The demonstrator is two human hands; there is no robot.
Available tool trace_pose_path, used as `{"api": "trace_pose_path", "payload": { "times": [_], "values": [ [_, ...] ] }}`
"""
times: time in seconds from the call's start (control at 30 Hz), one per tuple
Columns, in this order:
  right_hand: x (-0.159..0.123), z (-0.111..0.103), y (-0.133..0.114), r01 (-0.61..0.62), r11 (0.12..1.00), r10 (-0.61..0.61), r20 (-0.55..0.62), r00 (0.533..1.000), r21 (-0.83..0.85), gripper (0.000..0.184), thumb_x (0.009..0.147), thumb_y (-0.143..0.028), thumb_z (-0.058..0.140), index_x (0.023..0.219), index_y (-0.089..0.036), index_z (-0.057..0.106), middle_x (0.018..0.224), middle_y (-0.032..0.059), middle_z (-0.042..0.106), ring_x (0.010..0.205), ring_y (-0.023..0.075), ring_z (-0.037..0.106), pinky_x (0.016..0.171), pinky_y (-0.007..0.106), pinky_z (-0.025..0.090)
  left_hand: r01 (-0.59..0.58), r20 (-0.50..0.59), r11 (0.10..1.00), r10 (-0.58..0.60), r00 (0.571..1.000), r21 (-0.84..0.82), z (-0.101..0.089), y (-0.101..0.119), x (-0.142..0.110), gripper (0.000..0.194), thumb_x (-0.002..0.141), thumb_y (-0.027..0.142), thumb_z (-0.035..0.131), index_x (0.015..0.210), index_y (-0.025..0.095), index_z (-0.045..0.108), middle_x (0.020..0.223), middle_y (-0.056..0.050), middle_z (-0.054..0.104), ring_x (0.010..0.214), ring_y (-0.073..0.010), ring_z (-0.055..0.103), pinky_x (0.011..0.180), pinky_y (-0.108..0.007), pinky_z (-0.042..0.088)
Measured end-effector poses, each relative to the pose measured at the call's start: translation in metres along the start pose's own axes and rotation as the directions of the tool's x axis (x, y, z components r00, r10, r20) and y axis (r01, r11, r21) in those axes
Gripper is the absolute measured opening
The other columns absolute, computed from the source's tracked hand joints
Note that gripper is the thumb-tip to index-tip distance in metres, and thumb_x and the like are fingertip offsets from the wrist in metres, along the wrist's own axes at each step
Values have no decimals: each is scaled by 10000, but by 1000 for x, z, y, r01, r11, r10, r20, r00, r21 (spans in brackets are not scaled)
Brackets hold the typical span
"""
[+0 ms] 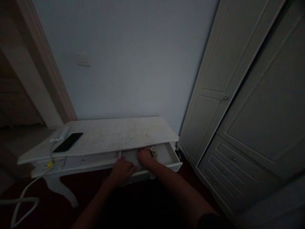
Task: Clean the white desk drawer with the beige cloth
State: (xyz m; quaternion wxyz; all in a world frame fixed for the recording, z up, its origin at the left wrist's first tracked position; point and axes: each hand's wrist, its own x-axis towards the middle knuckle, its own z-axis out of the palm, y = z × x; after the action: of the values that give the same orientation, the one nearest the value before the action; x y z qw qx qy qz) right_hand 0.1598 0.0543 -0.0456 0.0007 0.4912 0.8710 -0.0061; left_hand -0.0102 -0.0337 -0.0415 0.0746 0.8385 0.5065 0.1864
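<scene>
A shallow drawer [166, 165] is pulled out of the right part of a worn white table [114, 132]. My left hand [122, 170] is at the drawer's front left corner, its fingers bent over the edge. Inside the drawer, my right hand [145, 156] reaches down with curled fingers against a small crumpled patterned cloth [153, 151]. The fingertips of the right hand are hidden behind its back, and the light is dim.
A dark phone [68, 142] and a white power strip [60, 133] lie at the table's left end. The white cable [30, 186] hangs from there. A white wardrobe [209, 108] stands close on the right, and a pale wall [133, 63] rises behind.
</scene>
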Motion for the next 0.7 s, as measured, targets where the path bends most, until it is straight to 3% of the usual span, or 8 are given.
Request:
{"api": "trace_pose_path", "payload": {
  "times": [0.17, 0.3, 0.37, 0.47, 0.57, 0.7],
  "values": [
    [21, 3, -26, 243, 970, -243, 1, 970, 30, 235, 973, -155, 550, 1108, -123, 740, 1257, 192, 681, 1230, 311, 614, 956, 427, 552, 10, 26, 999, -11, 1000, 50, -2, 2, 0, 455, 1035, 544, 442, 993, 262, 796, 1006, -78, 818, 1035, -291, 721, 1160, -567, 292],
    [15, 2, -17, 391, 917, -393, 9, 919, 81, 274, 970, -283, 640, 1237, -266, 700, 1430, 69, 607, 1322, 234, 543, 1082, 377, 463, 3, 10, 999, -4, 1000, 33, -3, 3, 0, 382, 1031, 494, 470, 1062, 285, 787, 1100, -62, 807, 1104, -288, 700, 1151, -550, 311],
    [6, 3, -2, 334, 938, -336, 2, 942, 94, 453, 910, -425, 724, 1347, -352, 633, 1518, 56, 535, 1375, 284, 495, 1134, 482, 400, 1, 10, 999, -1, 1000, 43, -3, 3, 0, 389, 1029, 500, 466, 1040, 288, 791, 1043, -57, 815, 1060, -285, 707, 1159, -556, 307],
    [-7, 5, 29, 123, 987, -122, -20, 992, 100, 689, 853, -564, 746, 1478, -386, 516, 1559, 113, 495, 1421, 396, 433, 1139, 670, 289, 2, 28, 996, -5, 1000, 93, -1, 2, -2, 462, 1037, 507, 430, 900, 261, 797, 915, -76, 813, 960, -279, 717, 1180, -560, 291],
    [-14, 5, 62, -87, 990, 91, -37, 995, 108, 656, 909, -508, 684, 1506, -301, 508, 1554, 166, 504, 1443, 417, 415, 1157, 664, 258, -12, 3, 995, 11, 1000, 104, 1, 2, -2, 482, 1040, 502, 414, 851, 263, 787, 886, -82, 807, 936, -275, 712, 1195, -553, 278],
    [-17, 2, 98, -317, 937, 327, -53, 943, 150, 588, 1002, -470, 528, 1513, -180, 514, 1523, 255, 510, 1403, 440, 475, 1104, 637, 360, -10, -1, 995, 10, 1000, 96, 2, 3, -1, 483, 1042, 498, 407, 838, 267, 779, 869, -75, 805, 936, -278, 713, 1179, -567, 286]
  ]
}}
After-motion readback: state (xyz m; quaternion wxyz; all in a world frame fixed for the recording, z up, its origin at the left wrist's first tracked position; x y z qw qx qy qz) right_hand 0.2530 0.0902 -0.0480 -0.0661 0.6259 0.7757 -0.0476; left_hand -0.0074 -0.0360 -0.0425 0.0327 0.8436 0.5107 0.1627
